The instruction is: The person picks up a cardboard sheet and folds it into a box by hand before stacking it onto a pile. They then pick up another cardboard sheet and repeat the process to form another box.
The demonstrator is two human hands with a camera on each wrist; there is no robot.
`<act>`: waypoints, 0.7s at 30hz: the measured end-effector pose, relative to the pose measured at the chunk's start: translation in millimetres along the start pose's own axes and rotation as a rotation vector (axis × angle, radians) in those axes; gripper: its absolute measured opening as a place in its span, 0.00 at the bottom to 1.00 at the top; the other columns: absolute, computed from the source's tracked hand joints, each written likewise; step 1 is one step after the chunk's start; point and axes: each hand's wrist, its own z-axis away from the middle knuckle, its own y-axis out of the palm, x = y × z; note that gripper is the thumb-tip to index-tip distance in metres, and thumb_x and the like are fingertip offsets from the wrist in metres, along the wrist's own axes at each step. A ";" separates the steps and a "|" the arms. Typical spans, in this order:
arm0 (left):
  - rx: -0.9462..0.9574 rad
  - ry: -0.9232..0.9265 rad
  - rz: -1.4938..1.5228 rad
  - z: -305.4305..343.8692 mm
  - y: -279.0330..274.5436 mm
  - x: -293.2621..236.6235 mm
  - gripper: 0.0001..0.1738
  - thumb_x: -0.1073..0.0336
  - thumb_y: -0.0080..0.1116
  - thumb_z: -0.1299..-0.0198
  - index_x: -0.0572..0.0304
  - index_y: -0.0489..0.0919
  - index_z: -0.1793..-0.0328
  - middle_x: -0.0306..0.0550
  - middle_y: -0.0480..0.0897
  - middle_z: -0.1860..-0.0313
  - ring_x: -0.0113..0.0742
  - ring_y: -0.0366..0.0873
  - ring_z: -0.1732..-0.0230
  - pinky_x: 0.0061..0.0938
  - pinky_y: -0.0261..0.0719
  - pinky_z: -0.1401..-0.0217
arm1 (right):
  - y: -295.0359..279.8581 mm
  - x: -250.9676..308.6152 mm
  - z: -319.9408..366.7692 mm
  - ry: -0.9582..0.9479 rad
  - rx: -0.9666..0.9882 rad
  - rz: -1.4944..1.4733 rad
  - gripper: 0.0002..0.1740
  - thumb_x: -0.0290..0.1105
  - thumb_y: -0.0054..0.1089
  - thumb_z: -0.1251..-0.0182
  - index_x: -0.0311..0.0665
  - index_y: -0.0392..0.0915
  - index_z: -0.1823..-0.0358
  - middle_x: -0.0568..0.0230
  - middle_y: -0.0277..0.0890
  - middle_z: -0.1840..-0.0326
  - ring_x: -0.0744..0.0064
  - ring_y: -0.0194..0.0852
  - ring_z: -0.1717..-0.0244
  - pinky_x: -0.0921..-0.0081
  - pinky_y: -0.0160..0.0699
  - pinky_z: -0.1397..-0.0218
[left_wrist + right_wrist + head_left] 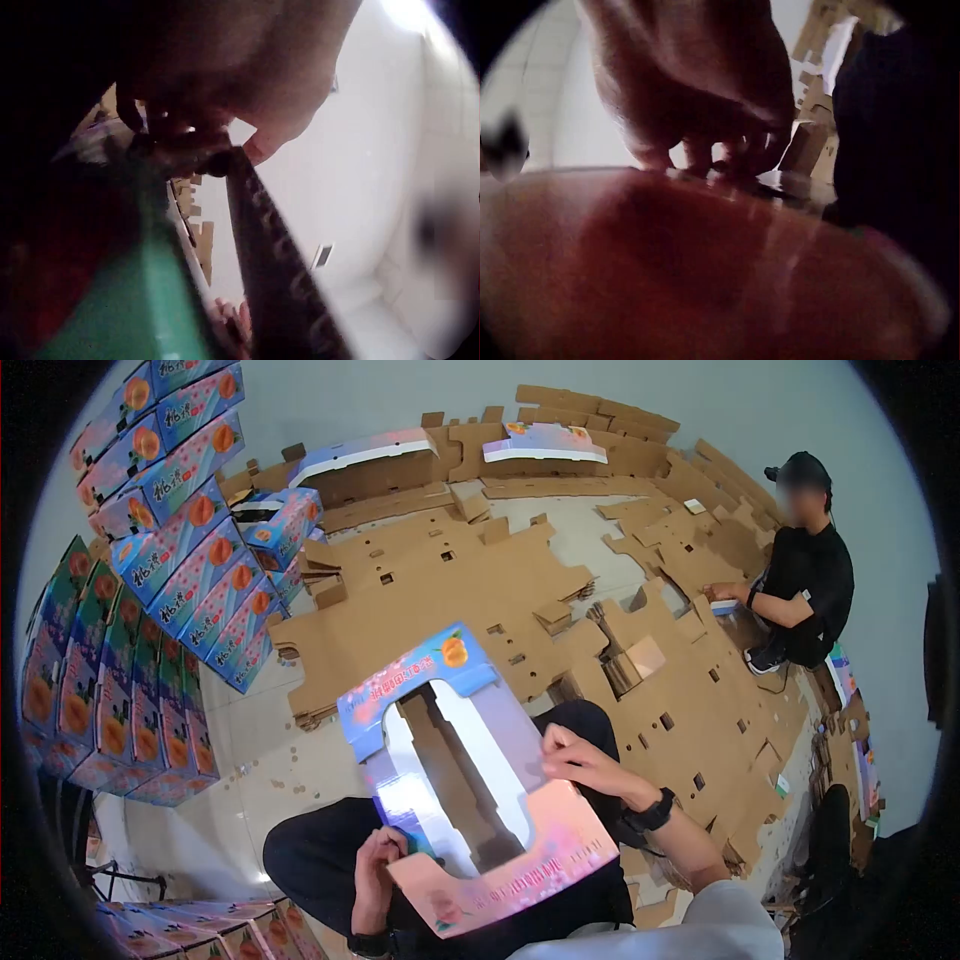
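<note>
In the head view a printed carton (550, 840), pink at one end and blue at the other, lies tilted over the person's lap, a long opening in its top face. The left hand (377, 865) grips its near left edge, and the right hand (585, 762) pinches its right edge. The left wrist view shows the left hand (225, 82) with fingers bent at the edge of a dark and green panel (150, 300). In the right wrist view the right hand (697, 82) has its fingertips at the rim of a reddish panel (690, 270).
Flat brown cardboard (430, 580) covers much of the floor. Printed boxes (190, 510) are stacked at the left, with more boxes (110, 700) below them. Two printed pieces lie by the back wall. Another person (815, 575) in black crouches at the right.
</note>
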 end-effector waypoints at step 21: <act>-0.360 0.146 -1.014 -126.4 9.0 -6.0 0.25 0.59 0.53 0.38 0.58 0.72 0.36 0.63 0.63 0.40 0.58 0.68 0.42 0.40 0.71 0.41 | -6.9 -89.7 -170.7 0.324 -0.173 0.718 0.29 0.56 0.57 0.42 0.31 0.81 0.73 0.43 0.78 0.77 0.47 0.79 0.71 0.57 0.77 0.64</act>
